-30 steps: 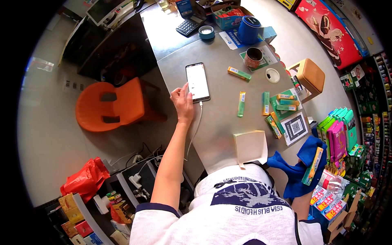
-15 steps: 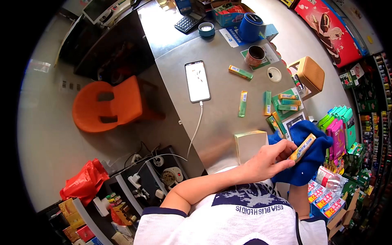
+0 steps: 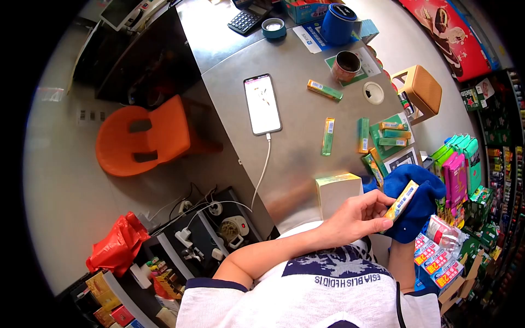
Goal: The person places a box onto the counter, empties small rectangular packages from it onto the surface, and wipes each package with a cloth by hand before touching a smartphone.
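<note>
My left hand (image 3: 362,217) has its thumb and fingers at the lower end of a slim yellow and green pack (image 3: 402,200). Behind the pack is a blue cloth (image 3: 418,188), which covers my right hand, so its fingers are hidden. Beside my left hand, near my body, a white open box (image 3: 339,195) stands on the metal counter (image 3: 295,147). Similar slim packs lie farther up, one alone (image 3: 327,136), one at an angle (image 3: 325,90), and several by a green card. A lit phone (image 3: 262,104) lies plugged into a white cable.
On the counter stand a brown cup (image 3: 345,66), a blue canister (image 3: 337,24), a teal-rimmed lid (image 3: 273,28) and a calculator (image 3: 249,19). An orange chair (image 3: 164,134) is at the left, a tan stool (image 3: 421,92) at the right. Power strips and cables sit below the counter.
My left hand has left the phone and come across to the pack at the blue cloth. The cloth and pack have moved up and left, and the cloth is more bunched.
</note>
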The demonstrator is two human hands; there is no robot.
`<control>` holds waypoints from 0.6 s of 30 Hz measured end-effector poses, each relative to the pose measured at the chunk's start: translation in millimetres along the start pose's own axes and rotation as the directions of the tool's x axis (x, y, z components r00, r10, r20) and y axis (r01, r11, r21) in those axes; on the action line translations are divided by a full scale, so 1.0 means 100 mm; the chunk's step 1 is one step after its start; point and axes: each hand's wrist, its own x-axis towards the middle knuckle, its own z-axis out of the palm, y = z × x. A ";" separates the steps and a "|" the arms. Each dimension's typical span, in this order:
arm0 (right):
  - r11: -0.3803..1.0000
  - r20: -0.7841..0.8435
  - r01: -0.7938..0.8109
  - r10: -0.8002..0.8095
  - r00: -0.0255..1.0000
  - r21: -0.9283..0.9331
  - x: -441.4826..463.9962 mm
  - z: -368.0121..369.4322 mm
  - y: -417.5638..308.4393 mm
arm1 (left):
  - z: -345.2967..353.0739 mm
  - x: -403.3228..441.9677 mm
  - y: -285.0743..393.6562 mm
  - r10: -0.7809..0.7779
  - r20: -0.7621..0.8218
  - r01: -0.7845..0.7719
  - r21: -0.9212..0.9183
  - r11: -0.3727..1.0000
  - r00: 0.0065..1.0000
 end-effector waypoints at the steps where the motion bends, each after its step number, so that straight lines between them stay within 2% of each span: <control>1: 0.998 -0.010 0.010 -0.011 1.000 -0.057 0.00 0.01 0.00 | 0.00 -0.03 0.04 -0.006 0.003 0.006 0.024 1.000 1.000; 2: 0.993 -0.022 0.019 -0.022 1.000 -0.116 0.01 0.01 0.00 | -0.01 -0.03 0.06 -0.012 0.006 0.012 0.049 0.999 1.000; 5: 0.956 -0.032 0.025 -0.036 0.999 -0.292 0.00 0.00 0.02 | -0.06 -0.03 -0.03 0.022 -0.021 -0.022 -0.030 0.999 1.000; 8: 0.896 -0.028 0.021 -0.037 0.999 -0.443 -0.02 -0.03 0.03 | -0.10 -0.03 -0.03 0.074 -0.102 -0.076 -0.016 0.997 0.992; 12: 0.808 -0.012 0.003 -0.013 1.000 -0.590 -0.05 -0.06 0.07 | -0.10 0.00 -0.01 0.112 -0.173 -0.068 0.243 0.968 0.978; 15: 0.762 -0.012 -0.005 -0.003 1.000 -0.647 -0.06 -0.09 0.07 | -0.12 0.00 0.06 0.266 -0.113 -0.150 0.592 0.792 0.957; 18: 0.730 -0.017 -0.013 0.002 1.000 -0.683 -0.06 -0.11 0.07 | -0.11 0.02 0.07 0.300 -0.126 -0.165 0.609 0.776 0.945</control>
